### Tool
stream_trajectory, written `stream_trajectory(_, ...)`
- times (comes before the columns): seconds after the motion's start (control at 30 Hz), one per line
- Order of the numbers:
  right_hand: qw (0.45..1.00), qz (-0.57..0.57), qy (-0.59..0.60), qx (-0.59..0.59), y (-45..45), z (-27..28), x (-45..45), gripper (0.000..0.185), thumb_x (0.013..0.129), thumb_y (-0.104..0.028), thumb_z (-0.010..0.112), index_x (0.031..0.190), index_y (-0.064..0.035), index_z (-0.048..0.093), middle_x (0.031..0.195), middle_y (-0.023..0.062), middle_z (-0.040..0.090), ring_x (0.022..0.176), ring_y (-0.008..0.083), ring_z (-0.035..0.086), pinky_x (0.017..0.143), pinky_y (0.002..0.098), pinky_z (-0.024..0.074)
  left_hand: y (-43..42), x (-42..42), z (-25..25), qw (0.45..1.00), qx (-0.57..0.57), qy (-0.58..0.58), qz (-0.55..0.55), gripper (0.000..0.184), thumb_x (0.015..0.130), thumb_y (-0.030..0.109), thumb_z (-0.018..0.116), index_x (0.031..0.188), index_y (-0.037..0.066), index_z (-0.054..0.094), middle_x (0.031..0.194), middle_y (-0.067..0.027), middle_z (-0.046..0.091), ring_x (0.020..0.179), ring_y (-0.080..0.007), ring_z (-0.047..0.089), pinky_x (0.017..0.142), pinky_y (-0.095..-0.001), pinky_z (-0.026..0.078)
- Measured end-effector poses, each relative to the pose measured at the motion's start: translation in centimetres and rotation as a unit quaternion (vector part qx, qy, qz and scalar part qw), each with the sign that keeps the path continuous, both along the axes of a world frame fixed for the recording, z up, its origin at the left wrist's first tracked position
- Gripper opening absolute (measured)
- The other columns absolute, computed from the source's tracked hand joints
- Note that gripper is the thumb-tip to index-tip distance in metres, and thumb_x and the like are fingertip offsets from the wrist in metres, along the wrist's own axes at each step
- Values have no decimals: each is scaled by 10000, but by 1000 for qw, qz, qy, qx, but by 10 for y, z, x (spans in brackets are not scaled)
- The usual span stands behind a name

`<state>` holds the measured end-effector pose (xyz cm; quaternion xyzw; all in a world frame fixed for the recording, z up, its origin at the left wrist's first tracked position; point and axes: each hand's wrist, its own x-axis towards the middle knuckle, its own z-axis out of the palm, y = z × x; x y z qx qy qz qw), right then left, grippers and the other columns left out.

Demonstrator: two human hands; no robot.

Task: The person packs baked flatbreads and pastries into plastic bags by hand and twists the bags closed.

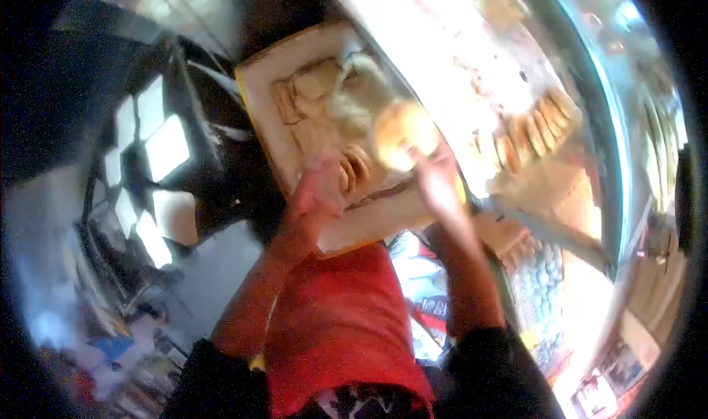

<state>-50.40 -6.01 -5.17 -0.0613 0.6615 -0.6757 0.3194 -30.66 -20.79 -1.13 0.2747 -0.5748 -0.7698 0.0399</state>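
My right hand [440, 177] is closed on a round golden bread [404, 133], with the thumb over its near side. The bread is blurred and held above the right part of a shallow box [346, 231] with pale walls. My left hand [321, 188] is over the box's near left side, right beside a few browned round breads [355, 168] standing on edge. Blur hides its fingertips, so I cannot make out whether they grip one. Farther back in the box lie a crumpled, clear-looking wrapping [358, 87] and more pale brown pieces.
On the right, a bright display counter [472, 58] holds a row of browned breads [542, 128] behind a glass edge [605, 109]. A dark rack with bright white panels [166, 146] stands on the left. A red apron [335, 308] covers my front.
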Motion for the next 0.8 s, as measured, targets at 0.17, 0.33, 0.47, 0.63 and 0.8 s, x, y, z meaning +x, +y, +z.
stream_trajectory(0.17,946,203,187,168,-5,-73,103,438,958,-118,574,1381,-27,507,1316,206,585,1254,360,541,1089,451,404,17,-17,28,995,-67,-12,-71,724,874,11,529,1545,62,260,1504,-69,416,937,-115,574,860,-261,483)
stream_trajectory(0.33,910,248,266,198,11,-36,119,534,968,-283,579,1439,-60,464,1396,203,529,1346,382,446,1135,492,338,14,-12,33,997,-66,12,-42,649,881,54,507,1505,29,331,1488,-69,438,902,-121,558,860,-274,479)
stream_trajectory(0.47,820,224,455,264,57,-38,118,419,904,-389,646,1202,-94,630,1111,186,667,1030,356,644,933,479,473,10,-7,38,998,-24,-8,-64,569,962,200,525,1489,30,392,1462,-94,503,993,-143,582,837,-279,498)
stream_trajectory(0.63,717,280,522,368,98,-39,102,329,850,-234,646,1147,-94,655,1050,136,680,1026,290,634,918,478,450,12,-30,64,998,-36,-12,-58,499,918,104,491,1407,8,482,1378,-79,558,789,-88,503,755,-245,472)
stream_trajectory(0.8,722,146,557,384,81,21,35,262,812,-131,559,1048,-82,660,949,93,650,901,286,627,829,463,451,-1,-105,104,973,-190,46,-123,481,929,92,479,1403,8,493,1362,-77,576,778,-92,517,752,-243,477)
